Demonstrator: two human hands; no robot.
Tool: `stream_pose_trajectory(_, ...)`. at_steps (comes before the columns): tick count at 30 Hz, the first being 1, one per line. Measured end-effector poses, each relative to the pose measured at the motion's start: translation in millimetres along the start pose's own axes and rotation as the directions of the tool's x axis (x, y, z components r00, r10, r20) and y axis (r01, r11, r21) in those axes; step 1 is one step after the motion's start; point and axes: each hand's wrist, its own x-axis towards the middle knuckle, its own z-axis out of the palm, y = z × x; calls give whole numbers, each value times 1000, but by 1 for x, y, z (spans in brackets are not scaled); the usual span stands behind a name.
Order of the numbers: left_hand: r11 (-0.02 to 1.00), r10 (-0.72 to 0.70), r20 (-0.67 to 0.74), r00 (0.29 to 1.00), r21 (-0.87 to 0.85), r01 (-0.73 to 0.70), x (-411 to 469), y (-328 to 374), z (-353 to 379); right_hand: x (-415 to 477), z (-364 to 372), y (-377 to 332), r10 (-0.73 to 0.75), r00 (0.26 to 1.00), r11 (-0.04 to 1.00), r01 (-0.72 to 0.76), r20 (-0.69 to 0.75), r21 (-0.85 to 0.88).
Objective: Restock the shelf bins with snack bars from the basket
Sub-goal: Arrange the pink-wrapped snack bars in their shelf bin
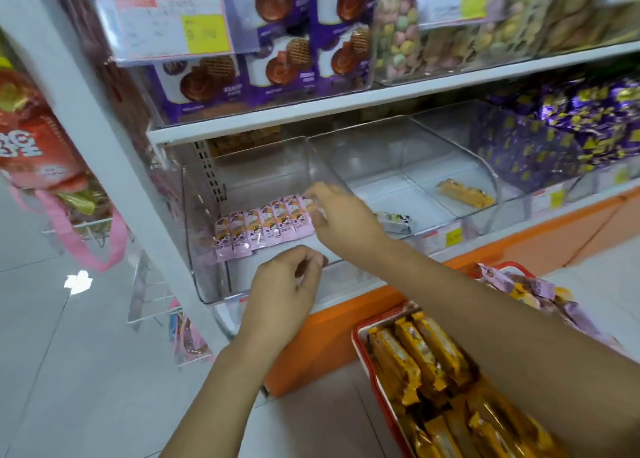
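Head view is showing the right hand (337, 215) reaching into the leftmost clear bin (207, 250), fingers pinched on the last pink bar at the right end of a row of pink bars (265, 227). These are lying side by side on the bin floor, pink wrappers with a small dark-and-white picture. The left hand (289, 284) is hovering in front of the bin's front wall, fingers curled in loosely, holding nothing visible. A middle bin (398, 167) is holding one pale bar (394, 221), and the next bin one orange bar (465, 193). Everything is sitting on a white shelf (346, 106) with an orange base. On the pale tiled floor (69, 353), a red basket (362, 340) is holding yellow bars (420, 357) and more pink ones.
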Motion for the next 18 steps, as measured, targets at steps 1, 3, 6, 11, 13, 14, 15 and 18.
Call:
stream_pose_trajectory(1,999,41,-3,999,-18,-41,-3,10,6,-17,-15,7,-10,999,1000,11,-32,18)
stream_pose_trajectory(3,996,89,48,995,-27,-88,-7,27,21,-51,-40,27,0,996,1000,2,-89,18)
stream_pose_trajectory(6,992,105,241,965,47,-120,-11,47,53,-97,-64,74,117,990,993,-116,-80,13)
stream_pose_trajectory(11,998,23,534,845,33,-48,-21,64,109,-152,-81,186,401,914,907,-387,62,-164)
stream_pose_trajectory(13,999,-9,585,811,42,-19,-28,67,132,-179,-89,229,543,833,827,-510,103,-234)
stream_pose_trajectory(14,999,-21,603,797,43,-7,-30,68,142,-193,-92,247,599,793,788,-560,110,-257)
stream_pose_trajectory(15,999,-31,620,784,43,5,-32,69,152,-207,-95,264,663,741,738,-620,110,-267)
stream_pose_trajectory(18,988,-42,669,742,136,-67,-35,69,180,-242,-97,298,822,551,570,-792,145,-219)
